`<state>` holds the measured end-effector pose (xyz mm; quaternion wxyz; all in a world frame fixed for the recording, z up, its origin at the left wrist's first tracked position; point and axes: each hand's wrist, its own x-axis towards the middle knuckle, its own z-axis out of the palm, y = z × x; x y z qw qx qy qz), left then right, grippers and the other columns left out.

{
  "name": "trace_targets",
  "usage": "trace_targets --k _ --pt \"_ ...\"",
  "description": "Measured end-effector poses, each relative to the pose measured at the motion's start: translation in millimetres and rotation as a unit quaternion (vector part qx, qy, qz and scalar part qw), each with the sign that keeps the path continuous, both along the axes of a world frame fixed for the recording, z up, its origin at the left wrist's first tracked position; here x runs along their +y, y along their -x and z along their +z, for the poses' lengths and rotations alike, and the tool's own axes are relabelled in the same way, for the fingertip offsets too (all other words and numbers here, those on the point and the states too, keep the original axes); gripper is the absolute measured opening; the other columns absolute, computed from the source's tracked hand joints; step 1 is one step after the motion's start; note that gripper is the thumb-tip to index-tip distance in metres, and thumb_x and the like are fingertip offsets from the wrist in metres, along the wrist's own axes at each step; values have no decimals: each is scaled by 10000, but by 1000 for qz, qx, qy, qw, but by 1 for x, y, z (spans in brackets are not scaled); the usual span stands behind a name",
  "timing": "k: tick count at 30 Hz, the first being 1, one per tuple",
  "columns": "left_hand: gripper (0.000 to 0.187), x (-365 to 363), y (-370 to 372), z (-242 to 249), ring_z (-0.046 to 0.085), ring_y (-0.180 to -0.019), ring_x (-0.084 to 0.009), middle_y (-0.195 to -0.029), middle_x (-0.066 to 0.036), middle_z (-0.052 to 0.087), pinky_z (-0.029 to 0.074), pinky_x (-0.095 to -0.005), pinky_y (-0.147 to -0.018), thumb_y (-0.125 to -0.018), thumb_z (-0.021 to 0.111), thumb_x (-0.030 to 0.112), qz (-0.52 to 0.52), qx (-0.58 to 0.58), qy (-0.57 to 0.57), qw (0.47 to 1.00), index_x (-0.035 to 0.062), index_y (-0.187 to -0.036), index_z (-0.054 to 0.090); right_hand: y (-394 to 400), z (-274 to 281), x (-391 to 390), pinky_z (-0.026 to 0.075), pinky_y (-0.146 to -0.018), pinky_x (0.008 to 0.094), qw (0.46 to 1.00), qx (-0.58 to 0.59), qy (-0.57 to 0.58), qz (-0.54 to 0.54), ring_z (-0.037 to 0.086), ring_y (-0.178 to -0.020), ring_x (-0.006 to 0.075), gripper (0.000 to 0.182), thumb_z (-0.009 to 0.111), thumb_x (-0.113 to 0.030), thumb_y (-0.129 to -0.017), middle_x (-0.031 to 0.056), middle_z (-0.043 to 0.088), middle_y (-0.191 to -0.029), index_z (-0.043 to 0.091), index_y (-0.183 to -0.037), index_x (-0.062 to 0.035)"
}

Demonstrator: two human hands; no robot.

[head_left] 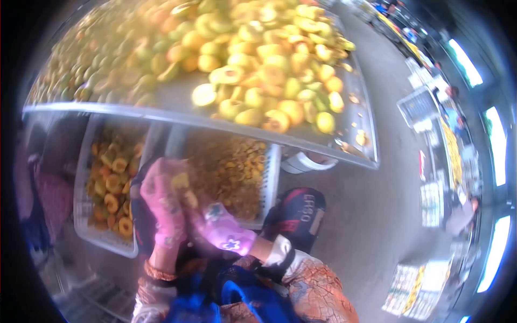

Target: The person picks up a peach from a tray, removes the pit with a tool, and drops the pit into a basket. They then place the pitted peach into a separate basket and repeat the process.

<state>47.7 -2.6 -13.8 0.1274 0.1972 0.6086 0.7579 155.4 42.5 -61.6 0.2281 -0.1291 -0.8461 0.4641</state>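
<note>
My left hand (162, 196), in a pink glove, is raised over my lap between two baskets, its fingers curled. My right hand (225, 229), in a pink glove with a flower print, meets it from the right, fingers closed. Where the hands come together, a yellow piece of fruit (180, 181) shows at the left fingers; it is blurred. Whatever the right fingers grip is hidden. Beyond the hands, halved yellow fruits (250, 97), like peaches or apricots, are heaped on a metal table (180, 97). Greener, whole-looking fruits (81, 75) lie to the left.
Below the table edge, a white basket (107, 245) holds fruit pieces at left. Another white basket (272, 177) contains small brownish-yellow bits. A white bucket (307, 163) stands under the table. Crates (417, 288) and other people line the right side.
</note>
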Motion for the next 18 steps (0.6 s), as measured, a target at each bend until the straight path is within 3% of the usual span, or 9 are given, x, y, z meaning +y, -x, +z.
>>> trace_targets --k 4,5,6,7,9,11,13,15,18 --pt "260 -7 6 -2 580 -840 -156 -892 -66 624 444 -278 -777 -926 492 196 -77 85 91 989 -22 -956 629 -5 32 22 412 -423 419 756 -152 627 111 544 -455 324 256 578 -250 -930 143 559 -602 500 -1075 -54" --pt "268 -6 5 -6 581 -865 -168 -919 -74 619 452 -294 -787 -928 484 204 -110 125 86 982 -17 -996 619 -5 25 20 412 -423 419 760 -141 626 106 544 -455 324 256 578 -250 -930 143 559 -602 500 -1075 -54" --pt "268 -3 5 -9 581 -865 -168 -919 -74 619 452 -294 -787 -928 484 204 -117 131 83 981 -17 -996 619 -2 22 14 416 -429 418 951 -49 302 -39 542 -455 319 249 594 -245 -924 138 561 -605 498 -1065 -63" --pt "240 0 7 -12 582 -885 -178 -942 -75 610 461 -308 -793 -908 523 192 -67 185 80 977 -8 -1011 607 -1 20 13 421 -435 417 979 50 -71 -182 539 -455 313 245 610 -240 -918 132 563 -609 496 -1054 -72" --pt "319 4 18 -17 567 -964 -175 -1047 -86 565 490 -307 -809 -896 584 267 -19 238 134 962 6 -1077 562 -4 32 39 417 -433 361 953 159 -27 -257 544 -481 234 254 629 -222 -911 84 576 -671 495 -1024 -39" --pt "276 18 18 -1 579 -958 -201 -1050 -93 570 496 -319 -826 -913 560 222 -56 -178 -112 976 13 -1093 563 -36 69 71 394 -418 263 776 242 560 -158 503 -491 97 236 639 -248 -914 -22 519 -654 507 -987 -67" --pt "240 52 14 9 594 -919 -225 -1057 -88 576 512 -330 -788 -877 585 77 -103 210 76 969 38 -1114 567 -66 89 93 369 -417 186 709 317 615 -133 437 -500 16 195 632 -255 -923 -82 465 -675 515 -966 -105" --pt "407 100 -10 38 594 -914 -192 -1056 -78 584 515 -290 -741 -740 628 -127 -135 433 102 885 67 -1096 584 -96 102 107 386 -416 186 803 315 450 -232 438 -483 38 168 602 -239 -936 -57 475 -676 510 -989 -109" --pt "192 192 -53 54 586 -826 -140 -946 -36 580 506 -253 -717 -895 600 147 -464 -42 -1 885 25 -1043 602 -139 112 131 375 -400 210 807 315 374 -333 440 -474 64 162 571 -218 -946 -22 464 -663 481 -1002 -95"
